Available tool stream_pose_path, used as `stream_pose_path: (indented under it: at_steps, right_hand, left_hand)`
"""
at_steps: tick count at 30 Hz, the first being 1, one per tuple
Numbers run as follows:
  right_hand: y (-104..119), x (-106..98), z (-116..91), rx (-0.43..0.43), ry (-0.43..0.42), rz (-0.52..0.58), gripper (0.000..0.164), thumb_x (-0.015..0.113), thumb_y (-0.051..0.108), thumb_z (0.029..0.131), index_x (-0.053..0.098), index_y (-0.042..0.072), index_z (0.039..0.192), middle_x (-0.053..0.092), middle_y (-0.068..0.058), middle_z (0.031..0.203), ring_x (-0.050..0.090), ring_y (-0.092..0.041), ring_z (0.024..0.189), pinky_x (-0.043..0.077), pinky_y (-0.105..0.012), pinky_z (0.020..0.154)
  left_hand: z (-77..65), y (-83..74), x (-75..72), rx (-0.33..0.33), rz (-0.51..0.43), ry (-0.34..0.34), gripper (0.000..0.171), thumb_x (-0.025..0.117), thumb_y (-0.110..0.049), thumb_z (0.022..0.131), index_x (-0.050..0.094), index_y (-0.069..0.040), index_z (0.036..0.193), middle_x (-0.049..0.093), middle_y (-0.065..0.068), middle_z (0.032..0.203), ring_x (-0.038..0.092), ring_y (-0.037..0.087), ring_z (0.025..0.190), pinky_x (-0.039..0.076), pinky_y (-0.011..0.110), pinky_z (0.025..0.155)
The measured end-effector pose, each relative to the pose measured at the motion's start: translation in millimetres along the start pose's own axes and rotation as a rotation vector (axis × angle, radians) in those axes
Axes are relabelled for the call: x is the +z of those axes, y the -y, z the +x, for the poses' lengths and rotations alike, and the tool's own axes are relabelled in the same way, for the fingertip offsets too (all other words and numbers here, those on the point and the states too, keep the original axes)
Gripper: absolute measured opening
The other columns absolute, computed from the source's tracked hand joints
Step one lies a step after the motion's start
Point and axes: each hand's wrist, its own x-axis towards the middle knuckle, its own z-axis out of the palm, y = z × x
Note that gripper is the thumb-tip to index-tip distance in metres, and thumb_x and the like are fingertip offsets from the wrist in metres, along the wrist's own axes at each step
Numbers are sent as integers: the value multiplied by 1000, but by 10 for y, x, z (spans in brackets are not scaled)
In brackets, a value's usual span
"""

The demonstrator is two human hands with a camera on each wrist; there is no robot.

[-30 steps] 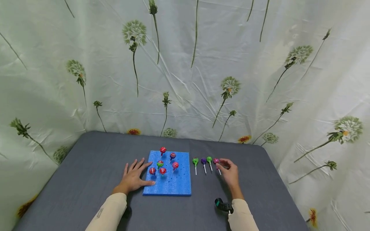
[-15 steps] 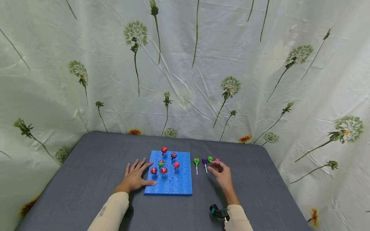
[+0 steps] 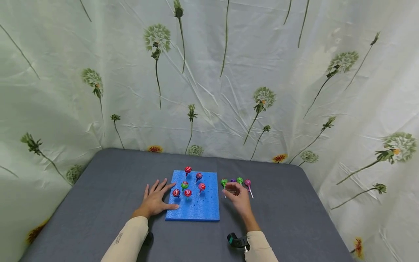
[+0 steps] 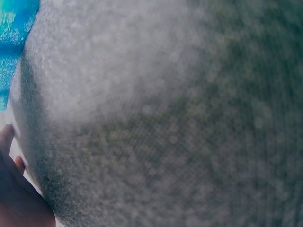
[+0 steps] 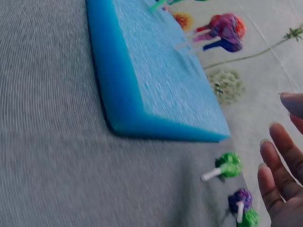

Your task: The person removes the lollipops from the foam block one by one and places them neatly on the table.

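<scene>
My left hand (image 3: pixel 154 201) lies with spread fingers at the left edge of a blue foam board (image 3: pixel 204 211), thumb and a fingertip touching it. Several wrapped lollipops stand upright in the board, among them a pink one (image 3: pixel 202 187) and a red one (image 3: pixel 188 193). To the board's right my right hand (image 3: pixel 239 199) hovers with loosely bent fingers; the right wrist view shows nothing between them. Just beyond it lies a row of loose lollipops: a green one (image 3: pixel 224 182), a partly hidden purple one (image 5: pixel 240 200), another green one (image 3: pixel 240 180) and a pink one (image 3: pixel 247 182).
A grey cloth (image 3: pixel 281 218) covers the table. Behind it hangs a pale curtain (image 3: pixel 209 91) printed with dandelions. A black strap device (image 3: pixel 237 241) is on the right wrist. The left wrist view is mostly blurred grey cloth.
My right hand has moved left from the pink lollipop, across the loose row, toward the green one nearest the board. The left hand stays at the board; the view shifts slightly.
</scene>
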Motion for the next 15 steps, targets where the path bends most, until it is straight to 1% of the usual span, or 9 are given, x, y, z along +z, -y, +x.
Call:
stream_pose_path:
  at_steps: [5,9,12,15]
  right_hand:
    - [-5,127,25,-1,61,-2,28,73,10,86,66,-3,110,67,-17,108,63,-26,98,49,-22,78]
    - [11,201,41,0,117,29,29,72,7,86,64,-4,112,66,-19,111,61,-32,101,48,-22,80]
    - [83,236,31,2,152,72,31,71,3,86,62,-8,113,65,-23,112,59,-39,103,48,-22,80]
    - [209,269,4,8,198,112,34,71,0,85,60,-12,115,62,-27,114,56,-45,107,48,-27,83]
  left_hand:
    - [1,-5,4,-6,2,-5,101,71,-71,65,41,-21,147,24,20,156,7,47,143,-8,65,110]
    - [1,-15,9,-8,1,-1,101,71,-72,66,41,-22,147,23,20,156,7,47,143,-8,65,110]
    - [-3,-21,10,-5,-1,-3,100,70,-72,66,41,-22,147,24,20,156,8,47,143,-8,65,110]
    - [-13,-23,-1,-8,1,-4,100,71,-71,66,41,-21,147,24,20,156,8,47,143,-7,65,110]
